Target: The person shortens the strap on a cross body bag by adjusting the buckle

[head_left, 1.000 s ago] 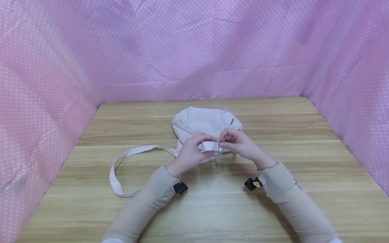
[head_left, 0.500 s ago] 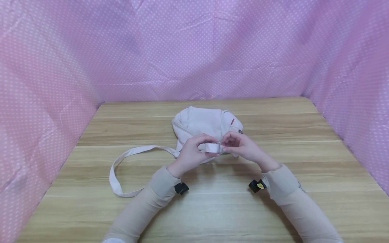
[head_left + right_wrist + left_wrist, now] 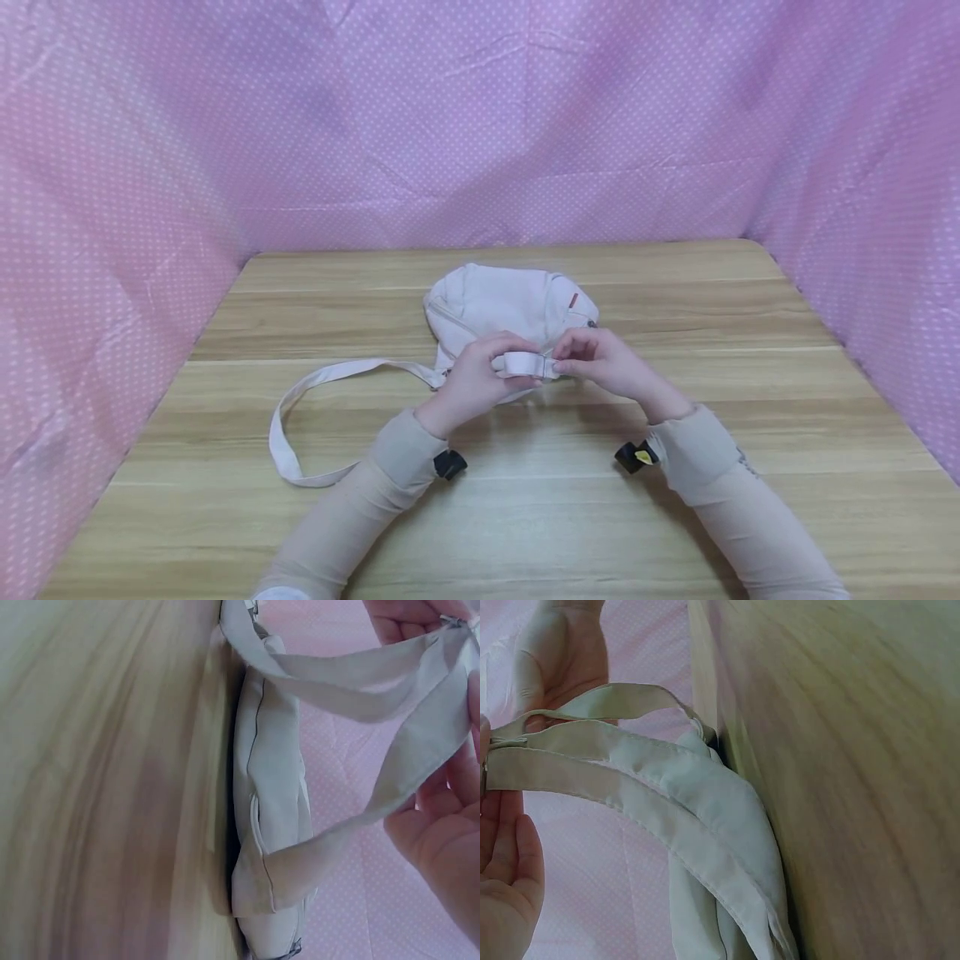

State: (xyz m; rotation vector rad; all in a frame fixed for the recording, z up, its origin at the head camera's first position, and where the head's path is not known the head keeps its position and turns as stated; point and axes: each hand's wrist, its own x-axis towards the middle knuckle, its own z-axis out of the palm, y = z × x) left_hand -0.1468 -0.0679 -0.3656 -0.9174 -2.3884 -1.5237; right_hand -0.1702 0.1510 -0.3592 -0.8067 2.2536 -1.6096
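A small off-white cloth bag (image 3: pixel 495 300) lies on the wooden table, with both hands in front of it. Fingers and thumb of my left hand (image 3: pixel 472 379) grip a doubled section of its strap (image 3: pixel 520 364) at a metal slider buckle (image 3: pixel 543 366). Just right of the buckle, my right hand (image 3: pixel 603 367) pinches the strap between thumb and fingers. Held above the table, the strap arcs from the hands down to the bag in both wrist views. In the right wrist view the right hand (image 3: pixel 442 825) partly leaves the frame, and the buckle sits at the frame's edge.
The strap's long loop (image 3: pixel 281 442) curves over the table left of the bag, passing under the left forearm. Black wrist mounts (image 3: pixel 450 464) hang at both cuffs. Pink dotted curtains (image 3: pixel 480 125) surround the table (image 3: pixel 750 333) on the back and sides.
My right hand has shifted slightly right and down from the buckle, and a short piece of strap now shows between them. The left hand and bag stay nearly still.
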